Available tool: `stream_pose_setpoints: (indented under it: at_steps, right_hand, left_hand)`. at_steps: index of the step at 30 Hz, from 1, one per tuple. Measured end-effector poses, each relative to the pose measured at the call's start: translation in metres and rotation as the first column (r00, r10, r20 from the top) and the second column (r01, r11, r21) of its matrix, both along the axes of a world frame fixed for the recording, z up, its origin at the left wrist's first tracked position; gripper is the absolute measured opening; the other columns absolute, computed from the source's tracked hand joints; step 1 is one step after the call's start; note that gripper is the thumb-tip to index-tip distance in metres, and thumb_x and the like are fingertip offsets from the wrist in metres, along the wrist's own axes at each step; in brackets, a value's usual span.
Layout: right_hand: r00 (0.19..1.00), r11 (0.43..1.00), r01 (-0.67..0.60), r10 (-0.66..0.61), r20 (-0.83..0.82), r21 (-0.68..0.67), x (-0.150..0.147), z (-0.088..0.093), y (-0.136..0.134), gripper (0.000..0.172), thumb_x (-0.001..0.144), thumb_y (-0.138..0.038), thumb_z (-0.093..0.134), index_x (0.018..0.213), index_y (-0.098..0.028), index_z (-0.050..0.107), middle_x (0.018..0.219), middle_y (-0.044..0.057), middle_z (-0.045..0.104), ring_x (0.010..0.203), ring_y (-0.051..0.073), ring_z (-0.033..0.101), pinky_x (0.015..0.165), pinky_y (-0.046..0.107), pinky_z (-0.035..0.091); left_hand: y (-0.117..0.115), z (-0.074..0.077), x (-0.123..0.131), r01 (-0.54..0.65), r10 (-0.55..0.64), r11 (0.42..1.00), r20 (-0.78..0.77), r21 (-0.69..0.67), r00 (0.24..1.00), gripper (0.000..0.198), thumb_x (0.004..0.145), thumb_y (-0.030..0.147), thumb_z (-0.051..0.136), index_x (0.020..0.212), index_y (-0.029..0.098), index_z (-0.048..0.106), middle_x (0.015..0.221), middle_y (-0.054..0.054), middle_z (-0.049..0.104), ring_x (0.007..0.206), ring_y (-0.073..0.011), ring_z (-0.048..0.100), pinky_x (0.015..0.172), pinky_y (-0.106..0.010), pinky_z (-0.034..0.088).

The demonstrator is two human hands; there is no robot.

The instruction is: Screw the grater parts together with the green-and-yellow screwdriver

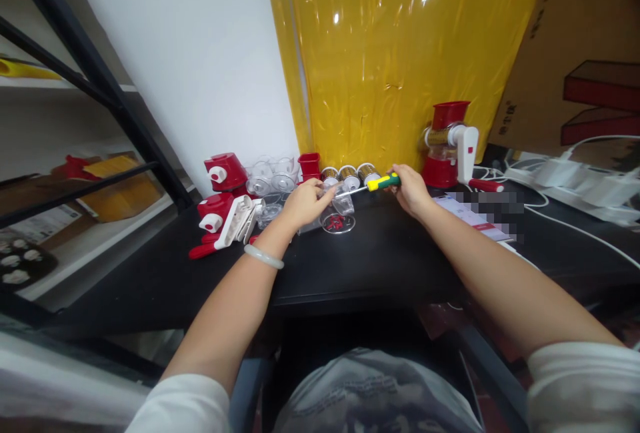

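Two hands meet at twelve o'clock on the black table (380, 259): my left hand (305, 203) pinches a clear plastic part (341, 211), my right hand (413, 189) clamps a green-yellow screwdriver (383, 182), its tip pointing nine o'clock toward that part.

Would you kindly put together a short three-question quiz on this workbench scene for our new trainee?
1. True or false: the right hand holds a screwdriver with a yellow and green handle.
2. What does the left hand hold? A) a clear plastic part B) a cardboard box C) a white cable
3. Fill in the missing word: the assembled red grinder stands on the black table in front of a ____ plastic sheet.

Key: 1 true; 2 A; 3 yellow.
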State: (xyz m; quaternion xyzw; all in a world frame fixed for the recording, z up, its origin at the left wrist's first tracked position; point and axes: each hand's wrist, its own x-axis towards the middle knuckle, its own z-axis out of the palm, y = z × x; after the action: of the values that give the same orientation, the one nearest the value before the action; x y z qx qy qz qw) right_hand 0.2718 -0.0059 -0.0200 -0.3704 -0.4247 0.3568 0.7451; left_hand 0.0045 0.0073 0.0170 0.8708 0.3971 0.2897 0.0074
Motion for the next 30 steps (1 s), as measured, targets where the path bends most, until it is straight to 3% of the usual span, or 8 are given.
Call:
stream_pose_setpoints:
  at_steps: [3,6,10,13,15,19,25,30]
  right_hand:
    - [0.995,0.999,-0.033,0.031,-0.091,-0.013,-0.0027,0.0029,-0.0040,0.022,0.066,-0.035,0.075,0.068,-0.021,0.057,0.068,-0.003,0.054,0.055,0.009,0.050,0.049,0.023,0.043]
    - [0.987,0.997,-0.074,0.076,-0.140,0.018,-0.0032,0.0039,-0.0064,0.018,0.062,-0.030,0.073,0.068,-0.021,0.058,0.078,-0.002,0.057,0.068,0.012,0.055,0.052,0.024,0.046]
    - [0.991,0.998,-0.055,0.053,-0.127,-0.015,-0.0016,0.0039,-0.0052,0.033,0.070,-0.050,0.072,0.066,-0.021,0.056,0.074,0.000,0.056,0.063,0.013,0.055,0.051,0.026,0.046]
    - [0.999,0.998,0.018,-0.020,-0.032,-0.068,0.0007,0.0029,-0.0031,0.052,0.078,-0.072,0.060,0.065,-0.022,0.055,0.058,-0.001,0.051,0.046,0.011,0.045,0.045,0.027,0.042]
    - [0.998,0.997,0.050,-0.047,0.043,-0.064,0.0019,0.0018,-0.0025,0.054,0.078,-0.074,0.061,0.065,-0.022,0.055,0.049,-0.004,0.044,0.039,0.010,0.037,0.043,0.027,0.039]
    - [0.998,0.998,0.011,-0.007,0.057,-0.054,0.0012,0.0010,-0.0034,0.038,0.076,-0.056,0.073,0.069,-0.023,0.057,0.045,-0.008,0.038,0.037,0.008,0.033,0.044,0.025,0.039]
    - [0.986,0.996,-0.082,0.076,-0.146,-0.033,-0.0038,0.0056,-0.0088,0.016,0.068,-0.030,0.072,0.069,-0.021,0.058,0.064,-0.004,0.056,0.050,0.009,0.047,0.048,0.023,0.042]
    - [0.989,0.996,-0.066,0.057,-0.138,-0.064,-0.0030,0.0066,-0.0094,0.040,0.080,-0.059,0.062,0.068,-0.022,0.057,0.058,-0.002,0.054,0.048,0.011,0.047,0.047,0.026,0.042]
  left_hand:
    - [-0.0005,0.0005,0.0001,0.003,-0.003,1.000,0.002,0.001,1.000,0.055,0.098,0.054,0.043,0.071,0.019,0.075,0.115,-0.012,0.071,0.107,-0.0264,0.066,0.099,-0.039,0.051]
    - [-0.0010,0.0008,0.0001,0.006,-0.006,1.000,0.005,-0.003,1.000,0.055,0.098,0.054,0.043,0.072,0.018,0.076,0.114,-0.012,0.071,0.107,-0.0270,0.066,0.099,-0.041,0.051]
    - [-0.0013,0.0008,0.0000,0.009,-0.009,1.000,0.008,-0.001,1.000,0.055,0.098,0.054,0.044,0.072,0.019,0.076,0.115,-0.012,0.071,0.108,-0.0266,0.066,0.100,-0.040,0.051]
    - [-0.0009,0.0005,0.0001,0.009,-0.009,1.000,0.003,-0.002,1.000,0.054,0.098,0.054,0.044,0.072,0.019,0.076,0.115,-0.011,0.071,0.107,-0.0261,0.066,0.100,-0.040,0.051]
    - [-0.0005,0.0003,0.0000,0.009,-0.009,1.000,0.003,-0.002,1.000,0.055,0.098,0.054,0.043,0.072,0.018,0.076,0.114,-0.011,0.070,0.106,-0.0260,0.067,0.099,-0.039,0.051]
    - [0.0001,-0.0001,-0.0001,0.007,-0.007,1.000,0.011,-0.003,1.000,0.056,0.098,0.055,0.043,0.072,0.019,0.076,0.115,-0.011,0.070,0.105,-0.0265,0.067,0.098,-0.040,0.051]
    - [-0.0001,-0.0002,-0.0002,0.004,-0.004,1.000,0.014,-0.008,1.000,0.053,0.098,0.054,0.044,0.071,0.020,0.075,0.116,-0.011,0.071,0.107,-0.0257,0.066,0.097,-0.039,0.051]
    - [-0.0001,0.0002,-0.0004,0.009,-0.009,1.000,0.004,0.002,1.000,0.054,0.098,0.055,0.044,0.072,0.019,0.074,0.114,-0.011,0.071,0.106,-0.0258,0.066,0.097,-0.040,0.052]
